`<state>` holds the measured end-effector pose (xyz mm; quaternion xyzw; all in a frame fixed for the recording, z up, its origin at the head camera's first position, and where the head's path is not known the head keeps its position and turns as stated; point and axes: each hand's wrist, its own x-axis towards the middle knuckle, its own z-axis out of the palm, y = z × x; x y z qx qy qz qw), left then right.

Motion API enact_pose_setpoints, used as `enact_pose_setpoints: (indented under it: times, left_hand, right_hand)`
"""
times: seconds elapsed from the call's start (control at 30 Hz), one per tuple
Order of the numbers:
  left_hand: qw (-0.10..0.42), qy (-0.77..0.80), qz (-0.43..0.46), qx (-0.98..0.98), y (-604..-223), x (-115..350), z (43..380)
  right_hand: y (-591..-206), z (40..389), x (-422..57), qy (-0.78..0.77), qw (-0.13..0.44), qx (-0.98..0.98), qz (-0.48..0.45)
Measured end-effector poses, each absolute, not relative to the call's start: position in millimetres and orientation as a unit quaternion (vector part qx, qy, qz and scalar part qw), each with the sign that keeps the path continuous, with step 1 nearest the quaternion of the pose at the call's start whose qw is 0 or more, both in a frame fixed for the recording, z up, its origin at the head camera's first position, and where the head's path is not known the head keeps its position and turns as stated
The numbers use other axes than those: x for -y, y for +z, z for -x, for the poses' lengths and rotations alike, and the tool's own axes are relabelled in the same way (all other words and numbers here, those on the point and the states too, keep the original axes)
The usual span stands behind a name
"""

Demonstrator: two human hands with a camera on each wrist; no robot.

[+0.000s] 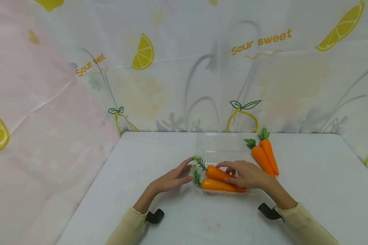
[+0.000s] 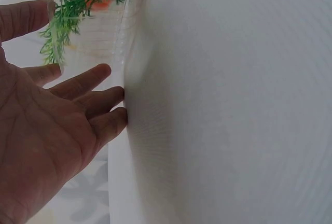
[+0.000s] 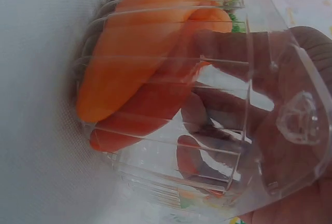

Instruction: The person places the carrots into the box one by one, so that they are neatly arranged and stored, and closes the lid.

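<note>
Two orange carrots lie side by side in a clear plastic box, their feathery green tops toward its left end. My right hand (image 1: 245,173) reaches into the box from the right and holds the far carrot (image 1: 215,173) with thumb and fingers. The near carrot (image 1: 222,185) lies along the box's front wall. Through the clear wall (image 3: 244,105), the right wrist view shows both tapered ends close together. My left hand (image 1: 171,179) is at the box's left end, fingers spread and fairly straight, fingertips right at the wall and the green tops (image 2: 65,24).
The box's clear lid (image 1: 220,141) is folded back toward the rear edge of the white table (image 1: 150,153). Two more carrots (image 1: 265,156) with leafy tops lie right of the box. Behind the table hangs a lemon-printed cloth (image 1: 178,88).
</note>
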<state>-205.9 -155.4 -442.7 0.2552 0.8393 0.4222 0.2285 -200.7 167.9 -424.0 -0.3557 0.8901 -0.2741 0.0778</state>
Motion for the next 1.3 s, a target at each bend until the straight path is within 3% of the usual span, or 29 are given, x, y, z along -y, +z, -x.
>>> enact_pose_setpoints:
  times: [1.3]
  left_hand:
    - [0.225, 0.432, -0.264, -0.833, -443.8, 155.5, 205.8]
  right_hand:
    - [-421.0, 195.9, -168.2, -0.240, 0.059, -0.914, 0.323]
